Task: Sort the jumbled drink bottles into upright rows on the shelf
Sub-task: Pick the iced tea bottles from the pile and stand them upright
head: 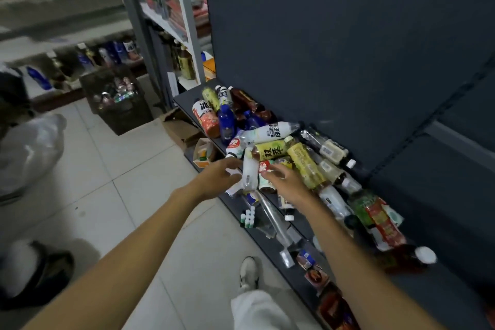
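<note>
Bottles lie jumbled in a heap on the low dark shelf (270,246), none sorted into rows yet. Left hand (214,178) has fingers loosely spread, tips touching the side of a white bottle (250,169) at the front edge; not closed round it. Right hand (286,182) reaches in just beside it, fingers half curled over a red-labelled bottle (265,169); can't tell if it pinches or only touches.

Risks, judged from the layout: the white bottle sits right at the shelf lip w/ other bottles leaning on it, e.g. the yellow-green tea bottle (270,150) and the long white one (270,132) above. Pull it out w/o a firm grip and the stack prob. slides, rolling bottles off onto the tiled floor (139,195). Blue bottle (226,122) standing near the left end could get knocked too.
</note>
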